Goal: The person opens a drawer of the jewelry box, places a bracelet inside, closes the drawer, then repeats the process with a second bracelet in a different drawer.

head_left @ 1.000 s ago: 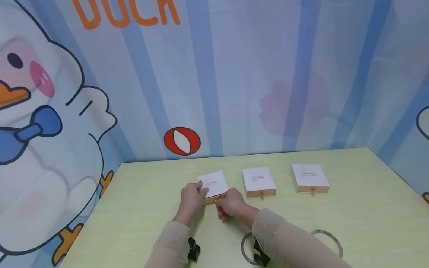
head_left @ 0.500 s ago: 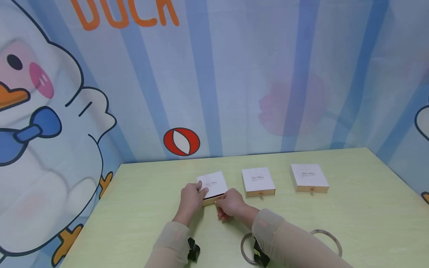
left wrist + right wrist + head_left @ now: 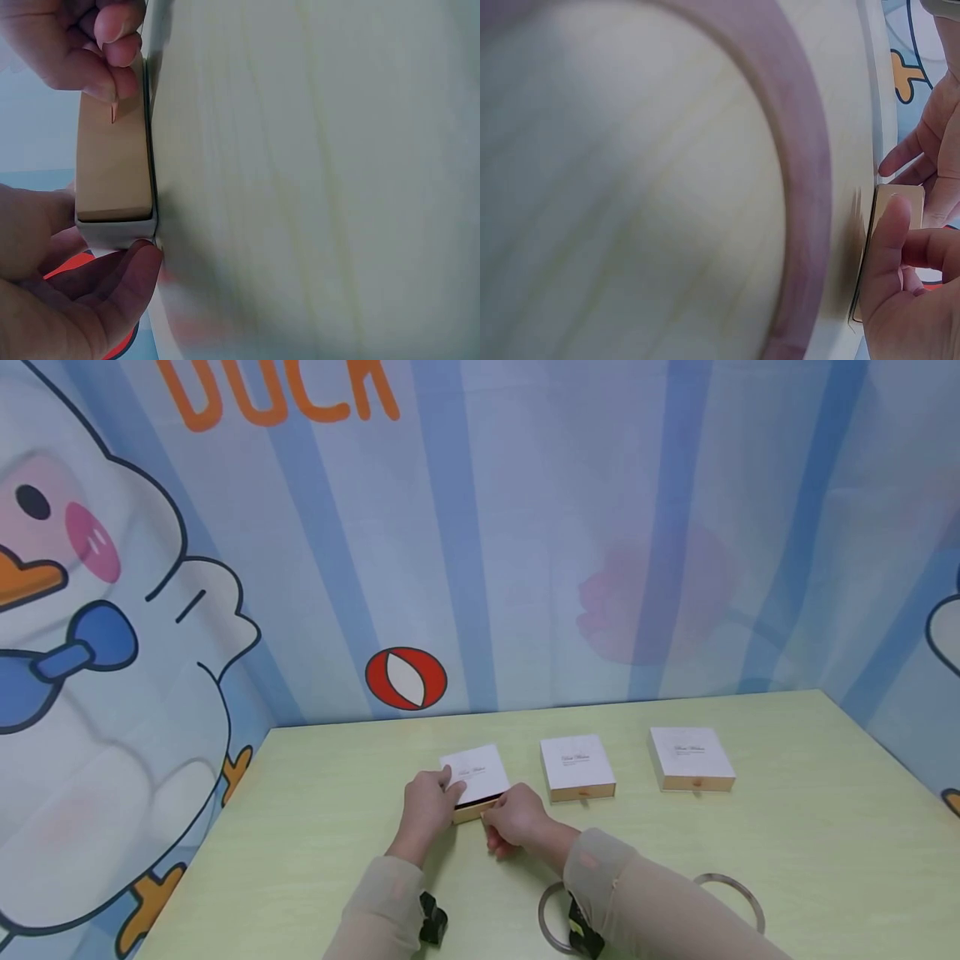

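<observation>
The leftmost white-topped box (image 3: pixel 477 770) lies on the table, tilted a little, its tan drawer (image 3: pixel 469 812) slid slightly out of the sleeve with a dark gap above. My left hand (image 3: pixel 429 810) grips the box's left side, thumb on top. At the drawer front my right hand (image 3: pixel 519 817) pinches a small tab. In the left wrist view the tab (image 3: pixel 114 112) shows between the right hand's (image 3: pixel 90 45) fingertips, against the tan drawer front (image 3: pixel 112 165), while the left hand (image 3: pixel 82 292) holds the sleeve's side. The right wrist view shows the right hand (image 3: pixel 907 292) at the drawer front.
Two similar boxes stand to the right, a middle box (image 3: pixel 577 767) and a far box (image 3: pixel 692 758). Two ring shapes (image 3: pixel 551 918) show beside my right forearm. A printed curtain (image 3: pixel 525 527) hangs behind the table (image 3: pixel 337 777).
The drawer of the left box has come a little further out toward me, and the dark gap by its sleeve is wider. Both hands keep nearly the same place.
</observation>
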